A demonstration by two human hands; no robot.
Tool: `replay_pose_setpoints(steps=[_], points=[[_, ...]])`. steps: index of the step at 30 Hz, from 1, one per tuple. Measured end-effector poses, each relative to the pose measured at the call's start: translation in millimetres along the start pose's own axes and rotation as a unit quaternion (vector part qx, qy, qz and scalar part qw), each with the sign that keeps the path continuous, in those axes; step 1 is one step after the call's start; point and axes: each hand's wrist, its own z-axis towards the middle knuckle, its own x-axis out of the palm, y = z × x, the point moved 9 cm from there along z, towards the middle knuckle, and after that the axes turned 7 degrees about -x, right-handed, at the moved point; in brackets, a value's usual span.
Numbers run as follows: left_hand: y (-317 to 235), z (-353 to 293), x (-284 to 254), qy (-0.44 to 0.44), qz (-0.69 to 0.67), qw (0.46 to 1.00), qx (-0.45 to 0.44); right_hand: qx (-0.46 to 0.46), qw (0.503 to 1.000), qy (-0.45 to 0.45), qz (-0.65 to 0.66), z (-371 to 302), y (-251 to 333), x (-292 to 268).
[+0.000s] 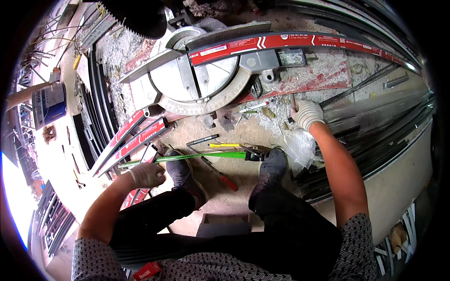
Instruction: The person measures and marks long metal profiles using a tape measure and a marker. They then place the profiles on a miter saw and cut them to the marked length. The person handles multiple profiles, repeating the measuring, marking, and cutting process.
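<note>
My left hand (147, 176), in a pale striped glove, is closed with its fingers curled, just below the green tape measure blade (201, 157) and over a red-labelled profile strip (149, 154). Whatever lies inside its fingers is hidden. The blade runs out to the left from a black tape measure case (253, 156) between my shoes. At the right, my right hand (309, 115), gloved the same way, is closed around a thin reddish-brown stick (293, 100). Beyond both hands stands a mitre saw (199, 77), with a long red-labelled profile (281, 42) lying across it.
A yellow pen (226, 145), a black marker (203, 139) and a red-handled screwdriver (228, 181) lie on the floor. Dark profiles (375, 145) are stacked at the right beside a clear plastic bag (300, 148). The toothed saw blade (136, 16) hangs at the top; metal shavings cover the ground.
</note>
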Motion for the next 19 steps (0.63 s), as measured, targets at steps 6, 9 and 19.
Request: replay_pose_setpoints(steps=[6,9,19], points=[[-112.9,26.9,-62.8,-0.138,-0.206,0.966,0.067,-0.017,1.0,-0.018,-0.003,-2.4,1.2,-2.0],[-155.4,57.4,-69.3,-0.119,-0.363,0.918,0.103,-0.023,1.0,-0.017,-0.001,0.1,-5.1,-0.3],[-154.5,129.7,-1.1,-0.001,-0.774,0.627,-0.088,-0.037,0.999,-0.018,0.013,11.1,-4.2,7.1]])
